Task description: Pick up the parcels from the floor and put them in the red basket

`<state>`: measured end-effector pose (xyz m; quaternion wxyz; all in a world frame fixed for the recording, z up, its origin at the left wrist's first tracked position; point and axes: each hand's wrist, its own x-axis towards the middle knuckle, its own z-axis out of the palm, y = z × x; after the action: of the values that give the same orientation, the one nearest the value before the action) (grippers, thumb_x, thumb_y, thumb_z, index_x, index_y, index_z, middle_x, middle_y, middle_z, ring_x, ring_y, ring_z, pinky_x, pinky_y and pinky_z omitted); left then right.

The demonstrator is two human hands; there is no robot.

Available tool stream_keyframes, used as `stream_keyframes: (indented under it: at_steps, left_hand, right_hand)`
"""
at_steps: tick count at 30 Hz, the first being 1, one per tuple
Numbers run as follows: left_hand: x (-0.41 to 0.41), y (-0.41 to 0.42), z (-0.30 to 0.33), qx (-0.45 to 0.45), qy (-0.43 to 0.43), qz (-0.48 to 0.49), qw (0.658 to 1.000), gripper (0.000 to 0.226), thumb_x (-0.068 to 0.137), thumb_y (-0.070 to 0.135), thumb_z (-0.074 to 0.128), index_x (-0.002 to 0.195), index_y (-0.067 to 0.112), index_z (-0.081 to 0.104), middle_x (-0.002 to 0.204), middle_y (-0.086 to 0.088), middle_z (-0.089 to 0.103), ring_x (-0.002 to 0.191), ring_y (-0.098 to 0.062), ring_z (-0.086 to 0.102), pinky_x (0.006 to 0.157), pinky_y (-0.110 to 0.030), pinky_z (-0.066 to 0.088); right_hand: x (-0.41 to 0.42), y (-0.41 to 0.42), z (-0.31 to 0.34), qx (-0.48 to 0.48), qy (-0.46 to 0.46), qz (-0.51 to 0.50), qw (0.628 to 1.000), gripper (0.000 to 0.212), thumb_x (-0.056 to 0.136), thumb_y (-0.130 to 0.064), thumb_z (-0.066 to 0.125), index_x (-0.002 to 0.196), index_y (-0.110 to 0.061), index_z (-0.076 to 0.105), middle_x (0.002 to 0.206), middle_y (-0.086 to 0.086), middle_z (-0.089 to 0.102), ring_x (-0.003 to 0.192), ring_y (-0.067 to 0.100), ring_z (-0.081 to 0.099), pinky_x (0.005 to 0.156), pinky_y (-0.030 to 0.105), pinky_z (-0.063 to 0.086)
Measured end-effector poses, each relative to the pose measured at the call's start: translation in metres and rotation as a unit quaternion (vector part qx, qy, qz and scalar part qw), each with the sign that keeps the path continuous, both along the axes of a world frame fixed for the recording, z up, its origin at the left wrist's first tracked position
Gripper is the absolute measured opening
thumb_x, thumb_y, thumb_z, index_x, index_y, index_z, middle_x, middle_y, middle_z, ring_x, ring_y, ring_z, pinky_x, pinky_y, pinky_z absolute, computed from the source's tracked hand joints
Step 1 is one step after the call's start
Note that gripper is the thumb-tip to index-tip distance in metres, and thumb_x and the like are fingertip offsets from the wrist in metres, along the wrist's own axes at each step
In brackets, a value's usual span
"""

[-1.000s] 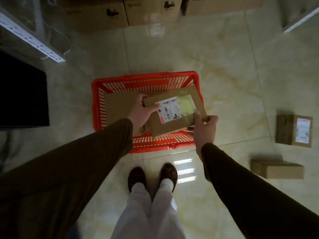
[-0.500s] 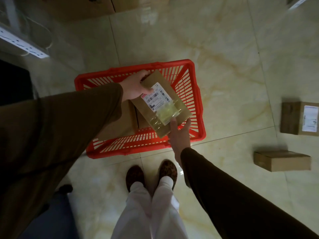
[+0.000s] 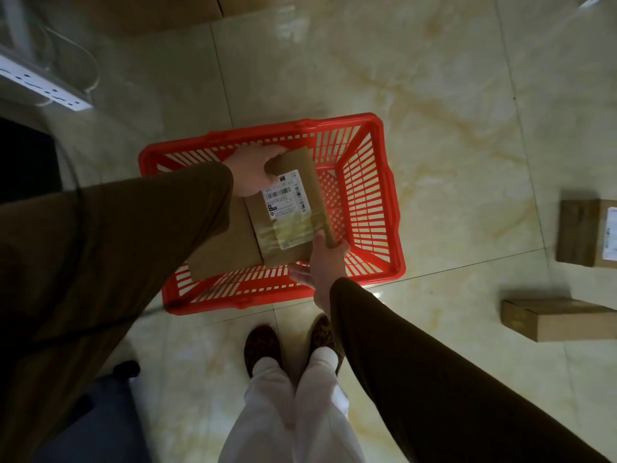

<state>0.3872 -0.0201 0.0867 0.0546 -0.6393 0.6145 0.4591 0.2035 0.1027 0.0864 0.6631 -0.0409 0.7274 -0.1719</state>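
Note:
The red basket (image 3: pixel 377 195) stands on the tiled floor in front of my feet. Inside it I hold a brown parcel (image 3: pixel 293 225) with a white label, long side running front to back. My left hand (image 3: pixel 248 172) grips its far end. My right hand (image 3: pixel 322 262) holds its near corner, with some fingers spread. Another brown parcel (image 3: pixel 223 248) lies in the basket under my left sleeve. Two more parcels lie on the floor at the right: a labelled parcel (image 3: pixel 584 233) and a plain box (image 3: pixel 556 319).
Cardboard boxes (image 3: pixel 187 8) stand along the far wall. A white power strip (image 3: pixel 40 85) with cables and a dark object (image 3: pixel 23 158) are at the left. My feet (image 3: pixel 290 339) are just behind the basket.
The parcel has turned to lie front to back and gone lower into the basket. Both hands have stayed on it. The view has tilted further down.

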Motion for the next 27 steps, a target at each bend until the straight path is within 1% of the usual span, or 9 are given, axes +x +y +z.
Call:
stream_keyframes:
  at_steps: [2, 5, 9, 13, 16, 18, 22, 25, 27]
  left_hand:
    - [0.001, 0.003, -0.004, -0.026, -0.017, -0.013, 0.999, 0.06, 0.097, 0.017, 0.064, 0.152, 0.025, 0.041, 0.149, -0.004, 0.052, 0.134, -0.027, 0.048, 0.107, -0.03, 0.032]
    - [0.004, 0.009, -0.013, -0.05, -0.067, -0.032, 0.996, 0.058, 0.098, 0.026, 0.063, 0.151, 0.028, 0.04, 0.148, -0.003, 0.051, 0.134, -0.03, 0.045, 0.114, -0.046, 0.033]
    - [0.005, 0.018, -0.02, -0.047, -0.139, -0.047, 0.988, 0.061, 0.098, 0.037, 0.058, 0.153, 0.038, 0.032, 0.155, -0.001, 0.043, 0.143, -0.033, 0.028, 0.12, -0.057, 0.012]
    - [0.006, 0.023, -0.021, -0.034, -0.192, -0.03, 0.98, 0.061, 0.096, 0.051, 0.055, 0.151, 0.039, 0.031, 0.159, -0.008, 0.032, 0.146, -0.038, 0.023, 0.118, -0.062, 0.014]
    - [0.008, 0.028, -0.02, -0.004, -0.196, 0.007, 0.981, 0.065, 0.096, 0.055, 0.054, 0.153, 0.034, 0.03, 0.154, -0.015, 0.037, 0.141, -0.042, 0.031, 0.117, -0.059, 0.022]
    - [0.008, 0.033, -0.02, -0.007, -0.183, 0.017, 0.983, 0.066, 0.097, 0.052, 0.055, 0.154, 0.031, 0.029, 0.152, -0.017, 0.042, 0.139, -0.042, 0.036, 0.117, -0.056, 0.024]
    - [0.01, 0.036, -0.02, -0.013, -0.165, 0.021, 0.986, 0.069, 0.098, 0.048, 0.056, 0.156, 0.028, 0.026, 0.153, -0.016, 0.041, 0.14, -0.041, 0.035, 0.118, -0.054, 0.024]
    - [0.011, 0.038, -0.02, -0.026, -0.165, 0.024, 0.986, 0.074, 0.097, 0.047, 0.058, 0.158, 0.028, 0.022, 0.159, -0.014, 0.033, 0.146, -0.039, 0.027, 0.12, -0.053, 0.019]
    - [0.011, 0.041, -0.016, -0.049, -0.162, 0.026, 0.985, 0.077, 0.096, 0.046, 0.06, 0.159, 0.027, 0.02, 0.164, -0.012, 0.024, 0.15, -0.037, 0.018, 0.122, -0.052, 0.014]
  right_hand:
    - [0.002, -0.003, -0.003, 0.015, -0.004, 0.006, 1.0, 0.05, 0.106, -0.032, 0.047, 0.148, -0.03, 0.02, 0.115, 0.014, 0.063, 0.082, 0.031, 0.074, 0.063, 0.037, 0.065]
    - [0.003, -0.006, -0.009, 0.043, -0.004, 0.046, 0.998, 0.039, 0.106, -0.024, 0.047, 0.141, -0.024, 0.031, 0.098, 0.006, 0.061, 0.084, 0.027, 0.072, 0.067, 0.035, 0.065]
    - [-0.003, -0.01, -0.018, 0.043, 0.031, 0.178, 0.983, 0.036, 0.105, -0.018, 0.047, 0.138, -0.005, 0.044, 0.114, 0.012, 0.063, 0.107, 0.03, 0.067, 0.094, 0.046, 0.058]
    - [-0.009, -0.011, -0.02, -0.008, 0.101, 0.332, 0.938, 0.039, 0.106, -0.018, 0.039, 0.133, 0.004, 0.055, 0.133, 0.026, 0.06, 0.121, 0.04, 0.06, 0.105, 0.05, 0.049]
    - [-0.012, -0.011, -0.023, -0.029, 0.142, 0.385, 0.911, 0.03, 0.106, -0.018, 0.043, 0.125, -0.003, 0.062, 0.123, 0.019, 0.064, 0.11, 0.033, 0.065, 0.098, 0.044, 0.055]
    - [-0.012, -0.01, -0.025, -0.02, 0.144, 0.364, 0.92, 0.022, 0.105, -0.016, 0.048, 0.12, -0.006, 0.062, 0.118, 0.014, 0.065, 0.104, 0.026, 0.068, 0.094, 0.041, 0.058]
    - [-0.015, -0.007, -0.023, -0.021, 0.138, 0.287, 0.948, 0.006, 0.103, -0.011, 0.048, 0.109, -0.013, 0.049, 0.113, 0.013, 0.067, 0.103, 0.03, 0.069, 0.093, 0.046, 0.059]
    - [-0.019, -0.003, -0.021, -0.041, 0.147, 0.307, 0.939, 0.008, 0.102, -0.013, 0.046, 0.109, -0.012, 0.05, 0.109, 0.011, 0.067, 0.094, 0.026, 0.065, 0.089, 0.041, 0.058]
    - [-0.02, -0.002, -0.016, -0.055, 0.145, 0.329, 0.932, 0.021, 0.102, -0.018, 0.047, 0.117, -0.008, 0.057, 0.107, 0.01, 0.066, 0.09, 0.025, 0.062, 0.084, 0.039, 0.056]
